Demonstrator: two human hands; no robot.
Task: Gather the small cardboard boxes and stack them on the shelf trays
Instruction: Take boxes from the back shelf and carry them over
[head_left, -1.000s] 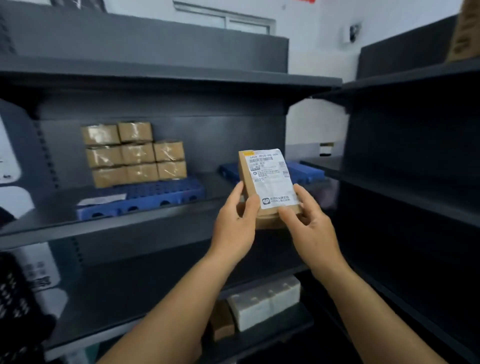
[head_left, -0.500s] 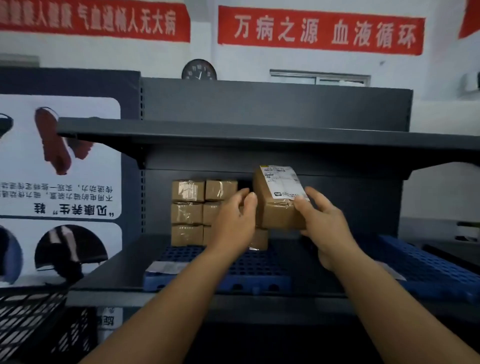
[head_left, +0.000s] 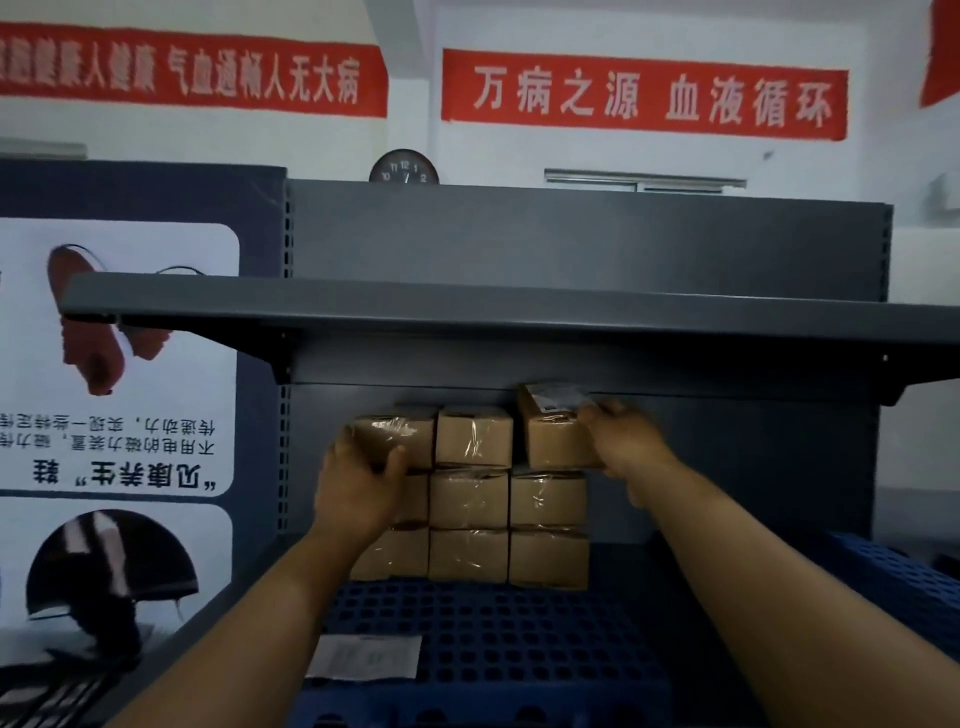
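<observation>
Stack of boxes (head_left: 470, 499) sits at back of tray (head_left: 493, 654), under upper shelf (head_left: 467, 312). Labelled box (head_left: 553, 436) on stack's right column, right hand (head_left: 623, 441) holding it. Left hand (head_left: 358, 488) grips top-left box (head_left: 405, 434). Paper slip (head_left: 363, 657) front-left on tray.

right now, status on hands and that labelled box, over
Right hand grips labelled box, top right of stack on blue tray. Left hand holds top-left box. Upper shelf close overhead.
</observation>
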